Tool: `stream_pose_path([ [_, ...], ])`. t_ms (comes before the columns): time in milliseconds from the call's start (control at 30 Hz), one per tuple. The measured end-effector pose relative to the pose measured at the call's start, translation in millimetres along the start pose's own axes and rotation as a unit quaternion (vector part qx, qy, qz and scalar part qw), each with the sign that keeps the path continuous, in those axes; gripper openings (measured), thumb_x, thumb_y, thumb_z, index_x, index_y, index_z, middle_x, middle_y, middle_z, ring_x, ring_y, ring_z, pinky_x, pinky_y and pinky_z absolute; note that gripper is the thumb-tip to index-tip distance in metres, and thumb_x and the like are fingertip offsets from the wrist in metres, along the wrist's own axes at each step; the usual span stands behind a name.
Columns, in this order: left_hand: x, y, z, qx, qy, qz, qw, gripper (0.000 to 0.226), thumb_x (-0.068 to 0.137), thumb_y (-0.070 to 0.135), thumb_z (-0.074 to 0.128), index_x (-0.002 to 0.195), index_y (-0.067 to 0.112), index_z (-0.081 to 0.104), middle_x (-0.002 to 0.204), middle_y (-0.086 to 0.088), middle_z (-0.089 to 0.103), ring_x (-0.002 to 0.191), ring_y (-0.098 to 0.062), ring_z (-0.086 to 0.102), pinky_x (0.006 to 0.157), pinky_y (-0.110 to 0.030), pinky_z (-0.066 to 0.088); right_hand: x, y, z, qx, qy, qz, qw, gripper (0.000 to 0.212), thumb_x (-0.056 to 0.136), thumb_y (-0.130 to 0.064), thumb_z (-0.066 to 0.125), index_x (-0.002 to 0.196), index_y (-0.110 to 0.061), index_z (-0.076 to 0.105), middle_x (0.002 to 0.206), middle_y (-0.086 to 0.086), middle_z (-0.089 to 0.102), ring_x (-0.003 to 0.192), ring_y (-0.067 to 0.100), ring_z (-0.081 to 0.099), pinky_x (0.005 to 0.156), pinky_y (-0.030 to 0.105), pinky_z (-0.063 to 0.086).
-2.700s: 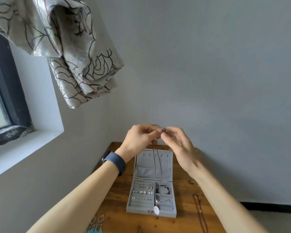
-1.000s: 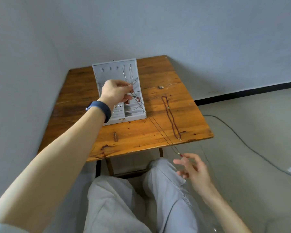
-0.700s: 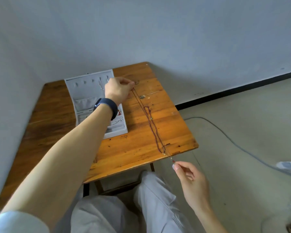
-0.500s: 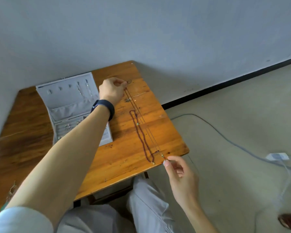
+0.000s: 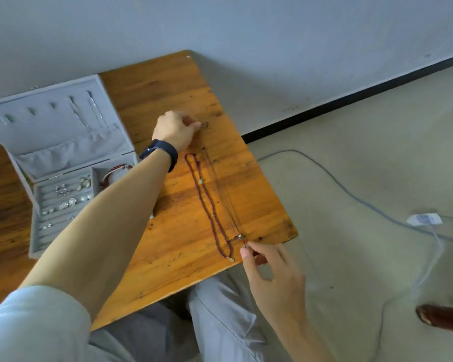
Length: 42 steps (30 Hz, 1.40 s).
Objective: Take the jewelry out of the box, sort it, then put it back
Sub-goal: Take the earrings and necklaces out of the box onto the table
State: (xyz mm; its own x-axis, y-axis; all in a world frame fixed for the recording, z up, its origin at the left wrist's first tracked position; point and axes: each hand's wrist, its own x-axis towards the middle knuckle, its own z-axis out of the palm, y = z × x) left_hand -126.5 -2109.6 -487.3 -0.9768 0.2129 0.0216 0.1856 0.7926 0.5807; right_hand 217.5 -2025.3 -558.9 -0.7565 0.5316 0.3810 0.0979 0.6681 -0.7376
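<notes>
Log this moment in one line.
left hand pinches chain | right hand pinches chain | chain stretched over table beside beads | box open

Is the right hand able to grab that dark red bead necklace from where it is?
Probably yes: the bead necklace lies uncovered on the table, its near end beside the right hand. But that hand is pinching the thin chain.

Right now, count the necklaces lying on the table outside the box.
2. A red beaded necklace lies along the tabletop; a thin chain necklace runs just right of it, its ends pinched by the left hand and right hand.
</notes>
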Motion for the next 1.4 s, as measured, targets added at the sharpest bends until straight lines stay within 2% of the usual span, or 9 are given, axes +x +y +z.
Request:
stream_pose_path([
  [267,-4.3,-9.8,13.9,0.047,0.022,0.025,0.998,0.021,0.09,0.047,0.062,0.102,0.034,0.074,0.102,0.006,0.049,0.116,-0.021,0.048,0.093,-0.042,0.049,-6.5,6.0,4.6,0.017,0.006,0.005,1.0,0.014,0.092,-0.034,0.07,0.101,-0.023,0.073,0.086,-0.012,0.062,0.073,-0.002,0.058,0.063,0.007,0.044],
  [367,-3.6,-8.6,12.1,0.04,0.011,0.017,0.999,0.02,0.09,0.048,0.063,0.101,0.035,0.074,0.102,0.006,0.049,0.114,-0.021,0.051,0.094,-0.045,0.051,-8.1,3.0,4.1,0.022,-0.009,0.018,1.0,0.017,0.093,-0.038,0.067,0.103,-0.025,0.072,0.089,-0.014,0.062,0.077,-0.004,0.058,0.065,0.003,0.042],
  [533,-4.1,-5.3,6.0,0.007,-0.025,0.014,1.0,0.025,0.092,0.045,0.064,0.105,0.027,0.074,0.11,0.0,0.065,0.097,-0.017,0.06,0.081,-0.033,0.054,-9.2,-1.1,-1.9,0.019,-0.044,0.046,0.998,0.021,0.093,-0.045,0.064,0.109,-0.031,0.07,0.093,-0.019,0.062,0.083,-0.008,0.059,0.063,0.003,0.044],
  [633,-9.5,1.0,-2.6,-0.011,-0.049,0.012,0.999,0.027,0.095,0.039,0.061,0.114,0.023,0.071,0.113,0.0,0.065,0.098,-0.017,0.06,0.077,-0.028,0.049,-5.8,-4.1,-8.4,0.025,-0.055,0.051,0.997,0.024,0.094,-0.049,0.061,0.112,-0.036,0.069,0.091,-0.022,0.064,0.083,-0.004,0.06,0.062,0.007,0.047],
  [767,-37.0,3.0,-20.7,0.027,-0.059,0.037,0.997,0.028,0.095,0.038,0.055,0.119,0.028,0.066,0.121,-0.003,0.061,0.099,-0.021,0.062,0.08,-0.034,0.054,5.4,-9.1,-22.1,0.033,-0.042,0.012,0.998,0.019,0.094,-0.034,0.065,0.111,-0.029,0.072,0.087,-0.019,0.063,0.077,0.0,0.059,0.064,0.009,0.044],
  [933,-105.2,-3.6,-46.5,0.126,-0.054,0.088,0.987,0.033,0.094,0.039,0.051,0.125,0.033,0.061,0.126,-0.009,0.061,0.111,-0.031,0.059,0.085,-0.046,0.055,34.4,-28.9,-36.8,-0.004,-0.09,-0.082,0.993,0.016,0.093,-0.016,0.064,0.106,-0.018,0.074,0.096,-0.007,0.067,0.084,0.014,0.067,0.071,0.032,0.055],
  [1033,-153.7,-15.5,-60.8,0.165,-0.031,0.108,0.98,0.038,0.093,0.037,0.053,0.13,0.033,0.059,0.126,-0.007,0.061,0.115,-0.031,0.056,0.087,-0.042,0.051,47.1,-48.6,-40.1,-0.05,-0.14,-0.119,0.982,0.018,0.093,-0.018,0.064,0.109,-0.018,0.073,0.112,-0.005,0.066,0.099,0.017,0.065,0.082,0.03,0.054],
  [1167,-204.4,-35.5,-81.6,0.182,0.011,0.101,0.978,0.041,0.095,0.038,0.052,0.135,0.032,0.057,0.137,-0.001,0.058,0.126,-0.027,0.051,0.102,-0.042,0.044,62.5,-81.4,-28.2,-0.097,-0.202,-0.158,0.962,0.026,0.098,-0.025,0.057,0.12,-0.019,0.07,0.129,-0.006,0.062,0.117,0.017,0.054,0.098,0.032,0.047],
  [1400,-250.8,-71.2,-126.5,0.195,0.075,0.054,0.977,0.043,0.099,0.037,0.049,0.142,0.035,0.049,0.145,0.003,0.052,0.134,-0.022,0.044,0.11,-0.04,0.037,81.2,-135.3,15.3,-0.157,-0.23,-0.241,0.93,0.032,0.102,-0.032,0.048,0.129,-0.026,0.064,0.136,-0.008,0.06,0.13,0.011,0.047,0.108,0.03,0.04],
])
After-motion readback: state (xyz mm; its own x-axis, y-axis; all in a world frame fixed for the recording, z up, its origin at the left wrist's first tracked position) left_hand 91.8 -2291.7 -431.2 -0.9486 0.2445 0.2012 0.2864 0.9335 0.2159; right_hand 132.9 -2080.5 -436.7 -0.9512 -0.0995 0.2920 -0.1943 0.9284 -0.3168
